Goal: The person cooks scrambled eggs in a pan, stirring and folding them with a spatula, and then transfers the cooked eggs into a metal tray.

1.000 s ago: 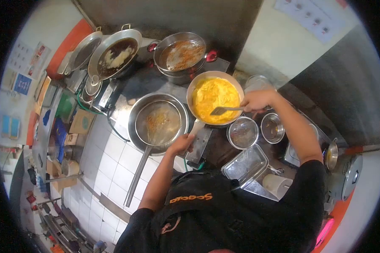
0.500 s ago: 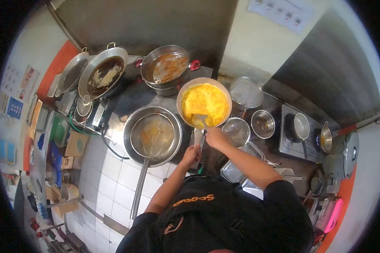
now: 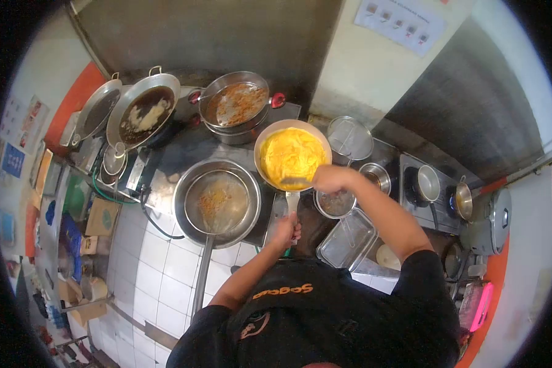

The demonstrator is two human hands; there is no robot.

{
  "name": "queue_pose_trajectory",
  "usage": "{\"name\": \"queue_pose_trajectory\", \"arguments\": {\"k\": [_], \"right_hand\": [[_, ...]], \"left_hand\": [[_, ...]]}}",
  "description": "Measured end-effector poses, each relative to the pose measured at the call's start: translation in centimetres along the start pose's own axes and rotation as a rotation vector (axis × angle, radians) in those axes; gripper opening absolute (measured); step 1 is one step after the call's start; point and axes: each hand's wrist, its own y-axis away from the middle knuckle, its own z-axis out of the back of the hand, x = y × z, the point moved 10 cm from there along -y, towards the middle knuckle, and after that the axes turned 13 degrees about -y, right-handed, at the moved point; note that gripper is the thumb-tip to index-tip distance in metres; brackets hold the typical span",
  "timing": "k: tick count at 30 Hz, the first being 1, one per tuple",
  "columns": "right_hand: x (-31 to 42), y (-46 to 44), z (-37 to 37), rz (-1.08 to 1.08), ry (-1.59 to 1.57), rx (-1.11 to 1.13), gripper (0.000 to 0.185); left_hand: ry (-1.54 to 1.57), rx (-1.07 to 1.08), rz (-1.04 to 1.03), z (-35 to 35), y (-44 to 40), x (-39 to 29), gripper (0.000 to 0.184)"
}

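Pan (image 3: 300,124) w/ yellow egg-like mix (image 3: 291,153), upper ctr of frame. Your L hand (image 3: 283,234) grips its handle (image 3: 292,201), prob. to steady it; R hand (image 3: 332,179) holds spatula (image 3: 295,181) at mix's near edge. Strainer (image 3: 224,202) sits in bowl (image 3: 181,211), ctr-left, prob. for draining.

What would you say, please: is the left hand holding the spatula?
No, the left hand grips the frying pan's handle, while the right hand holds the spatula.
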Motion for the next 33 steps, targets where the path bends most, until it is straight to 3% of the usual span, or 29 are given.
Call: {"name": "queue_pose_trajectory", "arguments": {"k": [4, 7, 10, 13, 15, 17, 19, 25, 28, 31, 33], "right_hand": [[0.5, -2.5, -4.2, -0.024, -0.009, -0.125, 0.020], [-2.1, -5.9, -8.1, 0.043, -0.124, -0.647, 0.023], [-2.3, -5.7, -9.4, -0.163, -0.334, -0.722, 0.028], [-3.1, -8.3, -6.8, -0.065, -0.252, -0.774, 0.024], [-5.0, -10.5, -4.3, 0.065, -0.215, -0.732, 0.024], [-6.4, -9.4, -0.7, 0.052, -0.407, -0.686, 0.026], [-7.9, -9.0, 1.2, -0.114, -0.570, -0.481, 0.027], [-2.7, -1.7, 6.6, -0.023, -0.233, -0.264, 0.023], [-1.9, 0.0, 2.9, -0.034, -0.072, 0.053, 0.021], [-2.4, -0.9, -1.7, 0.133, 0.210, 0.083, 0.019], [-4.3, -1.0, -2.8, -0.116, 0.035, -0.091, 0.021]], "left_hand": [[0.032, 0.050, -0.029, -0.5, -1.5, 1.2, 0.031], [0.068, 0.069, -0.024, -0.5, -2.6, 2.3, 0.030], [0.103, 0.137, -0.006, -0.4, -4.0, 4.0, 0.030], [0.200, 0.179, 0.043, -0.6, -3.9, 4.2, 0.031], [0.202, 0.150, 0.049, -0.8, -3.0, 3.3, 0.033], [0.124, 0.142, 0.063, -0.5, -2.5, 2.9, 0.034], [0.046, 0.103, 0.063, 0.2, -1.5, 1.9, 0.035], [-0.208, 0.035, -0.043, 4.5, -1.2, -0.2, 0.035], [-0.272, -0.024, -0.070, 6.4, -0.9, -1.4, 0.039], [-0.242, -0.005, 0.000, 7.1, -1.0, -1.1, 0.032], [-0.253, 0.008, 0.012, 6.7, -0.5, -1.6, 0.033]]}}
